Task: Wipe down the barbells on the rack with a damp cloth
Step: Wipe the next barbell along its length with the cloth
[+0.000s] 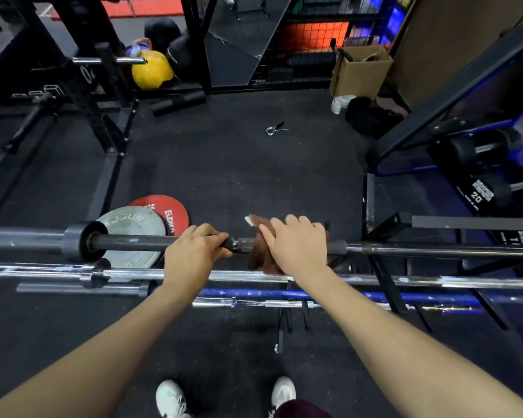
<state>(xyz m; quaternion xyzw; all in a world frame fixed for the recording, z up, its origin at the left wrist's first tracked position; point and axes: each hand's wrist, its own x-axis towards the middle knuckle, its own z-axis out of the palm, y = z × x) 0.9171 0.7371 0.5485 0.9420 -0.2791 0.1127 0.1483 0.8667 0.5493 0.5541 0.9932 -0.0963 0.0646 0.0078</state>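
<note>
Fingers of left hand [195, 250] grip barbell [133, 243].

The top barbell [139, 243] lies across the rack [375, 212], further barbells [254, 277] just below. Two plates [163, 220] sit on the floor [239, 164] at 9 o'clock, a collar clip [274, 129] at 12.
</note>
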